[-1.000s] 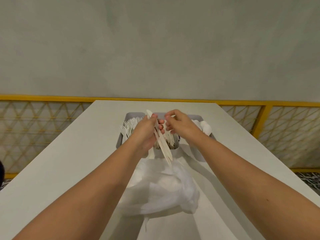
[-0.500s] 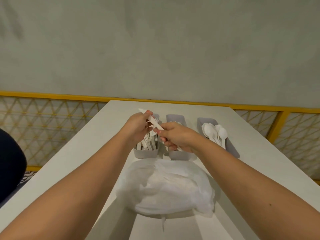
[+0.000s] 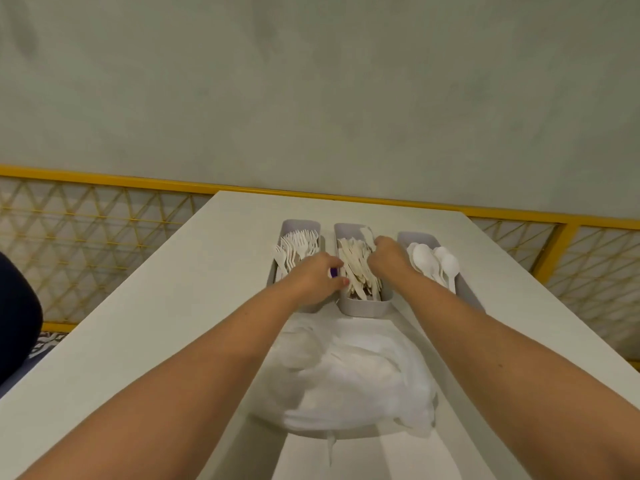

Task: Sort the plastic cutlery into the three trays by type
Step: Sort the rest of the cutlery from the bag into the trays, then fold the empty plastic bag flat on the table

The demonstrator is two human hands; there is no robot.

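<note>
White tabletop (image 3: 173, 323): my left hand (image 3: 313, 277) curled at middle tray (image 3: 363, 308) left rim, my right hand (image 3: 388, 256) curled over knives (image 3: 356, 259); can't tell either grip.

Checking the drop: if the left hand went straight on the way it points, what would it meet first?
Probably the knives in the middle tray; the left hand sits at that tray's left rim, depth unclear.

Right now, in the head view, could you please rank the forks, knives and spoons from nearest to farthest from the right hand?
1. The knives, in the middle tray: the right hand is down on them.
2. The spoons, in the right tray, just beside the hand.
3. The forks, in the left tray, on the far side of the knives.
</note>
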